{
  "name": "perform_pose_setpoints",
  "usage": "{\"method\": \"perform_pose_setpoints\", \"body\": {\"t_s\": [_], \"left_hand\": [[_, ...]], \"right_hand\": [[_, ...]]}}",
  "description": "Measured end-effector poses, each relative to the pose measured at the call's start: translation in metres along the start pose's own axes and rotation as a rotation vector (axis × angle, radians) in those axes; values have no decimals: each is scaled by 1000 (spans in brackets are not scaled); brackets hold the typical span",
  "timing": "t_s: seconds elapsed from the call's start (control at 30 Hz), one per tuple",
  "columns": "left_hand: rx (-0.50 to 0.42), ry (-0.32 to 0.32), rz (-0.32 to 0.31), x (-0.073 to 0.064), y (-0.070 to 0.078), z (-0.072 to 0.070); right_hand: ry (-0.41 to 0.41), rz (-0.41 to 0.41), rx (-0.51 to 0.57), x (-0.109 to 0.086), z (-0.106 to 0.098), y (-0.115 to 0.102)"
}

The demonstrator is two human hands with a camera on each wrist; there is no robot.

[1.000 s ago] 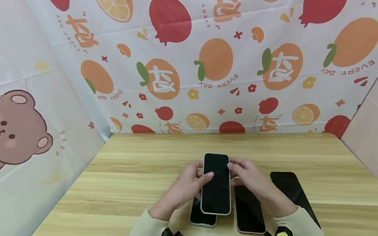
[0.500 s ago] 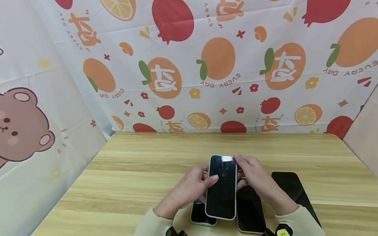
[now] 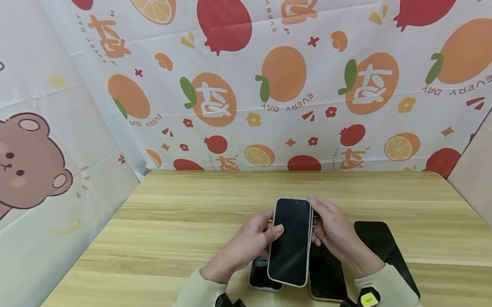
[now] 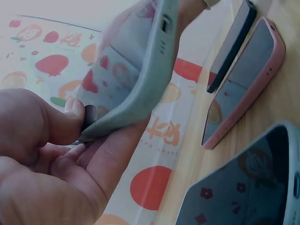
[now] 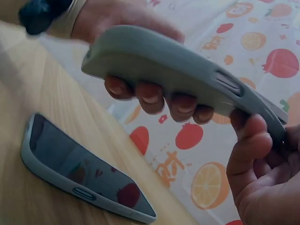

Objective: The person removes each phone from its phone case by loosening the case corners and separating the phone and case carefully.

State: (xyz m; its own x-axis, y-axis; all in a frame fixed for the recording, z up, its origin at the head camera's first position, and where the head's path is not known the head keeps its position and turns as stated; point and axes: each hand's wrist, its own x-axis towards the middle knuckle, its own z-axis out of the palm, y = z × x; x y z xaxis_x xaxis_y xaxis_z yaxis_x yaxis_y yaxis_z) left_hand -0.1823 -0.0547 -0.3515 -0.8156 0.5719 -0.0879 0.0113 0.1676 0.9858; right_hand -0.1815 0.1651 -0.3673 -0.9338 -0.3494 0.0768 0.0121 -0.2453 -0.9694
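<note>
A phone (image 3: 291, 244) in a soft grey-green phone case (image 5: 140, 51) is raised above the table, black screen up. My left hand (image 3: 251, 237) grips its left side, thumb lying on the screen and fingers curled beneath the back. At the top right corner, the fingers of my right hand (image 3: 333, 228) pinch the case edge. In the right wrist view a thin edge of the phone stands apart from the case at that corner. Partly beneath the held phone lies a second phone (image 3: 264, 279) in a pale green case.
A phone in a pink case (image 3: 327, 277) lies beneath my right wrist. Farther right rests a long black phone (image 3: 380, 241). All are on the wooden table (image 3: 150, 253), with a fruit-print cloth (image 3: 287, 132) hanging behind.
The held phone has shifted right from a second ago, both hands still on it. My right fingers have moved up onto its top right corner, and the case edge there now shows a slight gap.
</note>
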Motion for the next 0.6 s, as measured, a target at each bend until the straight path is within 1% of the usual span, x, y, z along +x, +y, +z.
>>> {"method": "perform_pose_setpoints", "body": {"t_s": [0.07, 0.2, 0.3, 0.33, 0.43, 0.5, 0.6], "left_hand": [[-30, -14, 3, 0, 0, -1], [-124, -45, -3, 0, -1, -1], [-163, -58, -5, 0, -2, -1], [-163, -58, -4, 0, -2, -1], [-150, -57, -8, 2, -4, 0], [-142, -37, -14, 2, -4, 0], [-110, 9, -18, 2, -4, -2]], "right_hand": [[17, 21, 48, -1, 2, 0], [121, 91, 132, 0, 7, 6], [169, 131, 187, 1, 9, 11], [166, 135, 188, 2, 8, 12], [131, 121, 127, 1, 7, 11], [86, 105, 87, 1, 6, 9], [-1, 100, 35, -1, 5, 6]]}}
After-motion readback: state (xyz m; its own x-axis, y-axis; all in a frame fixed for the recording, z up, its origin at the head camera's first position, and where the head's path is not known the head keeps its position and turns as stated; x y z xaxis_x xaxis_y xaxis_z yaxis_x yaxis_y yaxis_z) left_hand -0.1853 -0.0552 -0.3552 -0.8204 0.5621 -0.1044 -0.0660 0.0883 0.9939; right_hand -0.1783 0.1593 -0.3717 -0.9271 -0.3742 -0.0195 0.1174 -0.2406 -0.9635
